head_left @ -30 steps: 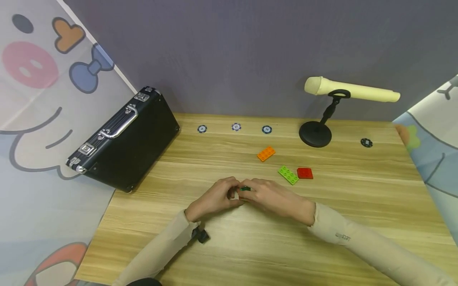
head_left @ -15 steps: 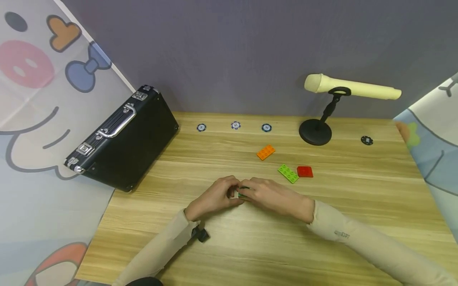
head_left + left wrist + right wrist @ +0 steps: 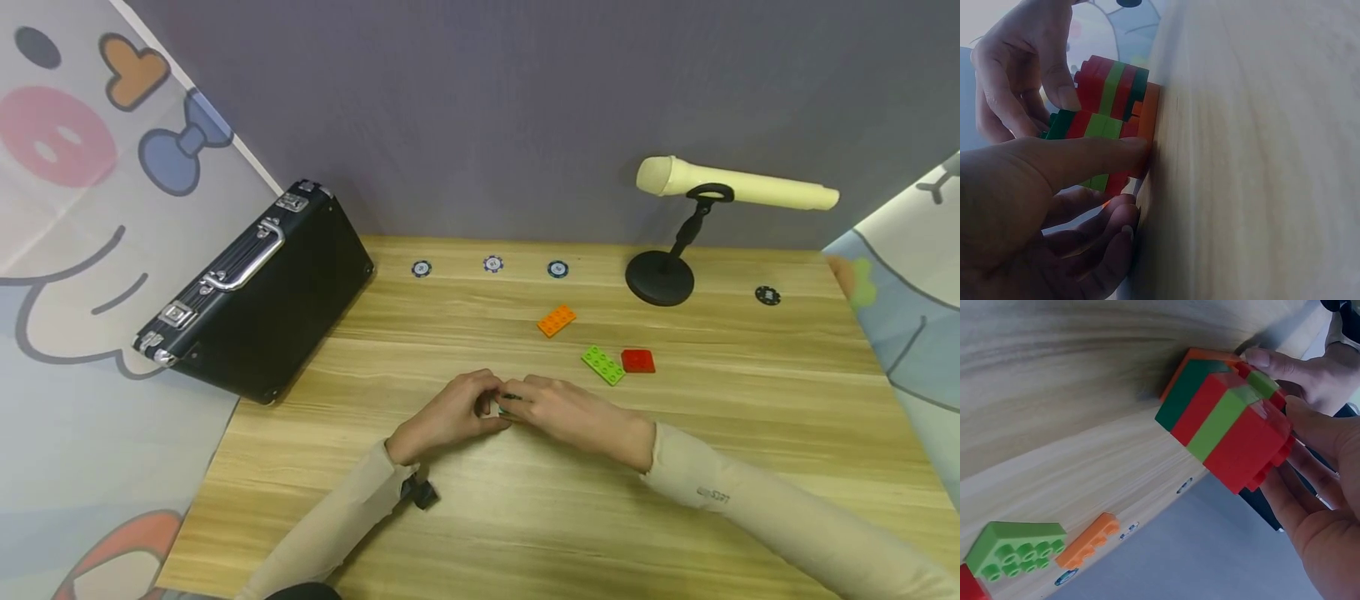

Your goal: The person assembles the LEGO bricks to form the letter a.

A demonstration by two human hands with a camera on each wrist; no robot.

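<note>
Two short towers of toy building bricks stand side by side on an orange base. One tower runs red, lime, red and dark green down to the base. The other tower, dark green at its upper end, is partly covered by fingers. My left hand grips this second tower low down, thumb across its side and fingers round the far face. With curled fingers my right hand holds the upper end of the towers, its thumb at the dark green brick. In the head view the hands hide most of the bricks.
Beyond the right hand lie an orange brick, a lime brick and a red brick. Several poker chips line the back. A black case stands left; a cream microphone on a stand is back right.
Both hands stay at the bricks in nearly the same place. The right fingers have shifted slightly over the upper end, and less green shows between the hands. The loose bricks have not moved.
</note>
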